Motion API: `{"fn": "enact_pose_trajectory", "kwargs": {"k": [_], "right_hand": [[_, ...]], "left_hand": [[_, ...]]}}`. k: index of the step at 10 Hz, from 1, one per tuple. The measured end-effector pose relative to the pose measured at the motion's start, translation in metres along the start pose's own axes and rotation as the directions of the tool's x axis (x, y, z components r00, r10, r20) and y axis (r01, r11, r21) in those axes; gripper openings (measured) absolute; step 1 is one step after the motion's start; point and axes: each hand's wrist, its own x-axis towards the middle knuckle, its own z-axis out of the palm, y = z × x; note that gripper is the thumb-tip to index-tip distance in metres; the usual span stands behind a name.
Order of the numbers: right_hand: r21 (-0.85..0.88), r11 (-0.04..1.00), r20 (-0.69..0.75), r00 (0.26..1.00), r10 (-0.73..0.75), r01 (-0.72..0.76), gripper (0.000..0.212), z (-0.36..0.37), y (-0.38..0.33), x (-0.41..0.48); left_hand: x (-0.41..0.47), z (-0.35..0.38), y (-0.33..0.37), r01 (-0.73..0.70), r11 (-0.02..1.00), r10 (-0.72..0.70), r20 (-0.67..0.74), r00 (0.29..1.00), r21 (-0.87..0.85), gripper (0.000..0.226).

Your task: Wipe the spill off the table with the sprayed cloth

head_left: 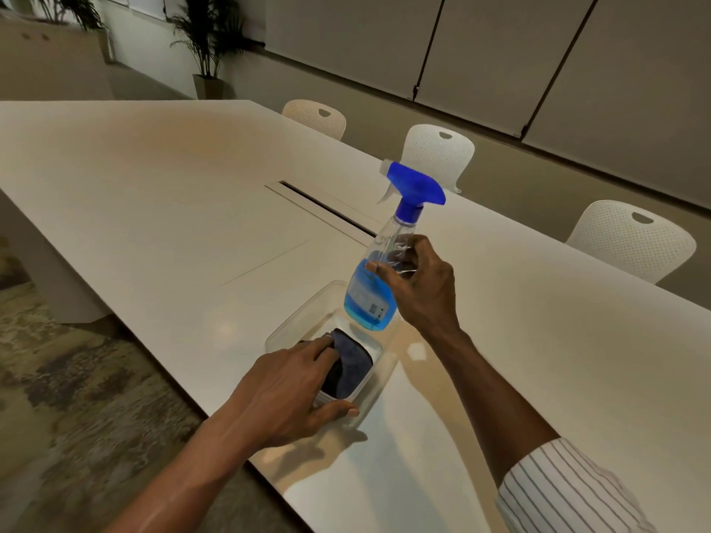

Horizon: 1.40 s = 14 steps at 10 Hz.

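Head view: right hand [417, 290] is wrapping closed around the middle of the spray bottle [379, 278], holding it tilted, centre-right of frame, its base hanging over the far end of the clear tub [296, 323]. Left hand [286, 390] is reaching into the tub at lower centre, fingers [321, 350] pressing on the dark cloth [350, 365], thumb resting on the tub's near rim; hand half open, not yet pinching. Tub is sitting on the white table [154, 209] near its front edge. Spill: can't tell where.
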Motion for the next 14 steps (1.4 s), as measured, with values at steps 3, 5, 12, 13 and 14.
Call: {"fn": "enact_pose_trajectory", "kwargs": {"k": [3, 5, 12, 13, 14], "right_hand": [[-0.011, 0.998, 0.074, 0.995, 0.066, -0.066, 0.053, 0.025, 0.016, -0.010], [-0.032, 0.994, 0.092, 0.990, 0.104, -0.102, 0.053, 0.035, 0.023, -0.019], [-0.042, 0.987, -0.012, 0.988, 0.155, -0.155, 0.063, 0.010, 0.034, -0.054], [-0.100, 0.984, -0.068, 0.988, 0.138, -0.144, 0.059, -0.013, 0.038, -0.075], [-0.146, 0.983, -0.096, 0.991, 0.097, -0.110, 0.056, -0.037, 0.048, -0.100]], "left_hand": [[0.001, -0.002, 0.003, -0.013, 1.000, 0.012, 0.002, 1.000, 0.016, 0.075], [0.001, -0.002, 0.002, -0.012, 1.000, 0.012, 0.017, 1.000, 0.013, 0.072], [0.004, -0.004, 0.009, -0.014, 0.998, 0.011, 0.039, 0.999, 0.054, 0.069], [0.008, -0.007, 0.018, -0.015, 0.995, 0.013, 0.021, 1.000, 0.102, 0.070], [0.014, -0.012, 0.031, -0.009, 0.986, 0.007, 0.013, 1.000, 0.165, 0.074]]}}
